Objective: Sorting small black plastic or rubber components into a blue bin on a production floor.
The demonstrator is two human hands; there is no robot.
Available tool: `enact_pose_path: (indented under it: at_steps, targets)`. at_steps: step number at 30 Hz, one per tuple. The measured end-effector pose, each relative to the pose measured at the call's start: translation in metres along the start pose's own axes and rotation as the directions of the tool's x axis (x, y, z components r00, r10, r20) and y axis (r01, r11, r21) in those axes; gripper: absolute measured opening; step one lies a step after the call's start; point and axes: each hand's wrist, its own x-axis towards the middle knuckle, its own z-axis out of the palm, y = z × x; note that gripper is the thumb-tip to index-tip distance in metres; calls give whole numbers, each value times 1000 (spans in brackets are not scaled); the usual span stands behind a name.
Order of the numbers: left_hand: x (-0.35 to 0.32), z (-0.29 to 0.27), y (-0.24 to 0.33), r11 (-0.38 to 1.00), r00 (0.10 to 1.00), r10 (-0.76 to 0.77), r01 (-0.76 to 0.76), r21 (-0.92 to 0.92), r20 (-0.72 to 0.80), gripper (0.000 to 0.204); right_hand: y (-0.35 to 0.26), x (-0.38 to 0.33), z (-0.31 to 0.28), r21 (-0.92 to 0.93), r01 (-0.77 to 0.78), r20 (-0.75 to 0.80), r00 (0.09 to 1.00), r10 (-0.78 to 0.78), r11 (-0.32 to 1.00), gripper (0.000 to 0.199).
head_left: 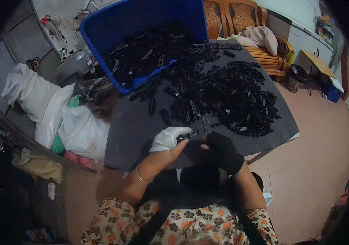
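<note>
My left hand (pixel 167 140), in a white glove with the thumb bare, is closed on a small black elongated piece (pixel 187 136) just above the table's near part. To its right is my right hand (pixel 223 152), in a black fingerless-looking glove. Its fingers are curled in and a thumb tip shows toward the piece. What it may hold is hidden against the dark background. Beyond both hands, loose black pieces (pixel 193 110) of a similar long shape lie scattered. A large heap of smaller black parts (pixel 244 96) covers the table's right side.
A blue bin (pixel 97 57) tips toward me at the back left, full of black pieces. The grey-covered table (pixel 127 130) lies beneath the work. White sacks (pixel 82 130) stand at left. A wooden bench (pixel 260 55) with cloth is behind, and a wastebasket (pixel 296 79) at far right.
</note>
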Motion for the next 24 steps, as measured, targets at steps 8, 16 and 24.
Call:
enact_pose_path:
  at_steps: [8, 16, 24]
  targets:
    - [-8, 4, 5, 966, 987, -46, 83, -246, 152, 32, 5, -7, 7, -386, 503, 4, 839, -544, 773, 27]
    - [-12, -7, 10, 940, 956, -115, 192, -281, 269, 35, -14, -3, 0, -421, 570, 4, 780, -626, 706, 18]
    - [-17, -3, 7, 785, 906, -225, 386, -484, 358, 39, -5, -5, 11, -404, 515, -161, 774, -613, 756, 8]
